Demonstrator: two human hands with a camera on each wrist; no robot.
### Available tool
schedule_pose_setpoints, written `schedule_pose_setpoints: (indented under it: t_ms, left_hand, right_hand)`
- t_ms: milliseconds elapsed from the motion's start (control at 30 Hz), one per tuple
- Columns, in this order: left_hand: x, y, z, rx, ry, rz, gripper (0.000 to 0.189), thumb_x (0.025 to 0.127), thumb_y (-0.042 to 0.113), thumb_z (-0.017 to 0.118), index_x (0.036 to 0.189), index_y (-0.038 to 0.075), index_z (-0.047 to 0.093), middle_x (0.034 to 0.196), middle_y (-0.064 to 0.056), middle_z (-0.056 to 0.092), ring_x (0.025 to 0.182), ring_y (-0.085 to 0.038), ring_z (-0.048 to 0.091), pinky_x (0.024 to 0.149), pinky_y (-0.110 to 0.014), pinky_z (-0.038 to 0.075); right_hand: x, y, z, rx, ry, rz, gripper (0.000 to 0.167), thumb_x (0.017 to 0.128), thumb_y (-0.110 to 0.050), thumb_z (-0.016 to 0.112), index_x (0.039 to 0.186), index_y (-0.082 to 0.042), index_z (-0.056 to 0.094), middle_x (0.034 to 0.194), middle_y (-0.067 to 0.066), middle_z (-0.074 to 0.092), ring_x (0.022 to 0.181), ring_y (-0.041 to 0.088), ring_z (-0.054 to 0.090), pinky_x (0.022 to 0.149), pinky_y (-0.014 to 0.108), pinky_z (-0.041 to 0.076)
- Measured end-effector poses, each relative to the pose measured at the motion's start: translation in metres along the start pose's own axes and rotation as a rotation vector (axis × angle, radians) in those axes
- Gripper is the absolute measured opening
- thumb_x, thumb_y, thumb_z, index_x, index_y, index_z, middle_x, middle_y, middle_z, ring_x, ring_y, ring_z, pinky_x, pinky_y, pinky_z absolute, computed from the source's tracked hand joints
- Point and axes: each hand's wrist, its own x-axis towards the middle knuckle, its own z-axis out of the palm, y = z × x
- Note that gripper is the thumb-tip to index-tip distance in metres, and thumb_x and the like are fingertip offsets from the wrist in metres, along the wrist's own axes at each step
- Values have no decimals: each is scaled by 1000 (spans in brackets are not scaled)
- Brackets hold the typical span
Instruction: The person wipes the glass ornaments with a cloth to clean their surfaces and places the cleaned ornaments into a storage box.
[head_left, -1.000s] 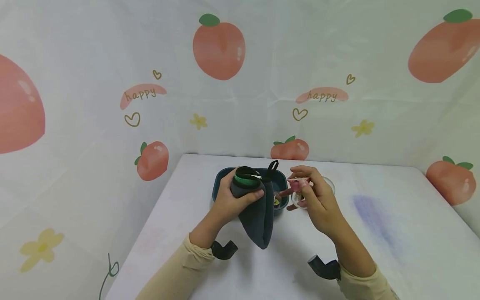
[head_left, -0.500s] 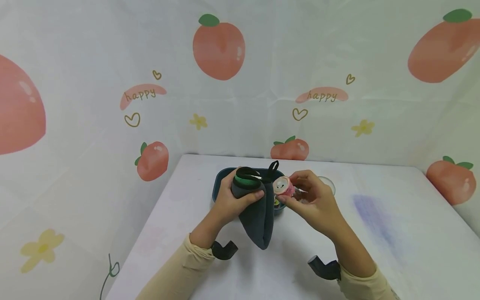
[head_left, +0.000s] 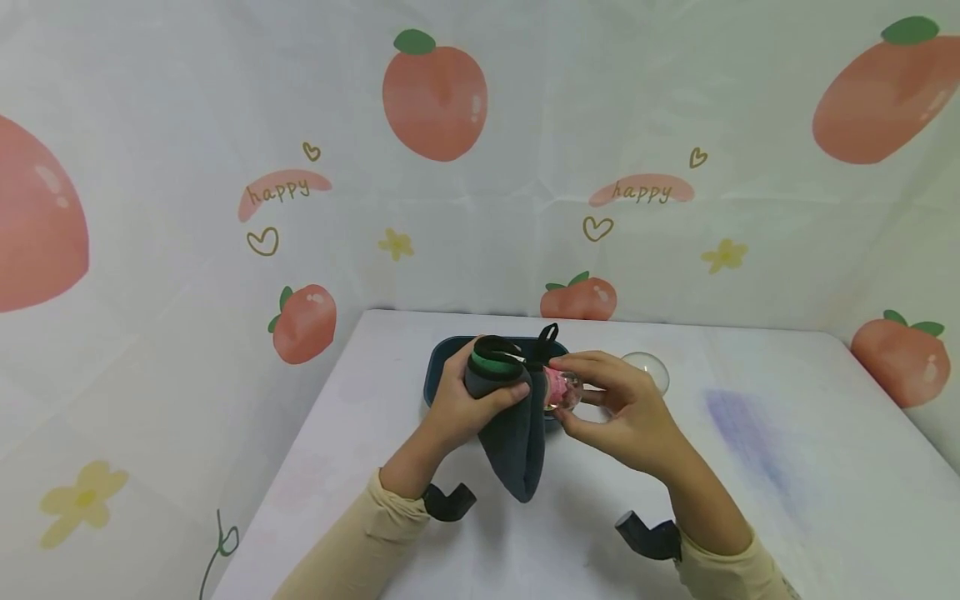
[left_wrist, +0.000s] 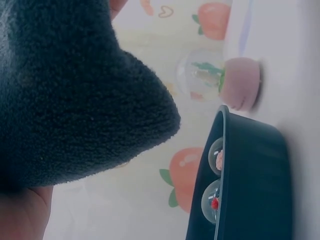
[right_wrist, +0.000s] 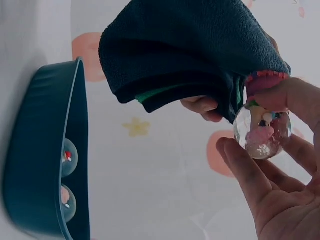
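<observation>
My left hand [head_left: 450, 404] grips a folded dark teal cloth [head_left: 513, 454] that has black edging, a green patch and a black hanging loop. With its tip hanging down, the cloth fills much of the left wrist view. Between thumb and fingers, my right hand [head_left: 637, 417] holds a small snow globe [right_wrist: 262, 132] on its side. Its pink base touches the cloth, and the clear ball faces my right palm. Little figures and a pink shape show inside the ball. Part of the base is hidden by cloth and thumb.
Behind the hands stands a dark teal tub [head_left: 438, 358] with snow globes [left_wrist: 212, 200] in it. On the white table to the right of the tub is another snow globe [left_wrist: 242, 84] with a pink base. A peach-patterned curtain [head_left: 480, 242] hangs behind the table.
My right hand has turned the snow globe and brought it left, its base now against the cloth. My left hand and the cloth have stayed almost still.
</observation>
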Motion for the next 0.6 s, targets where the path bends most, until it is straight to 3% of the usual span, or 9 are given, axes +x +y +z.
schedule_pose_setpoints:
  t_ms: [367,600]
  left_hand:
    - [-1,-2,0,-11,-23,36,68,89,56,80,130,4,66,121,-19,71,111,-16,66,100,-37,52]
    - [0,-2,1,-28,-67,67,58,89,45,83,127,4,67,117,-19,72,108,-16,67,97,-37,54]
  right_hand:
    - [-1,0,4,-84,-1,12,62,76,17,86,133,1,69,123,12,70,111,11,69,90,29,62]
    - [2,1,5,-77,24,-125,61,69,21,87,124,3,69,112,15,73,101,14,71,89,25,62]
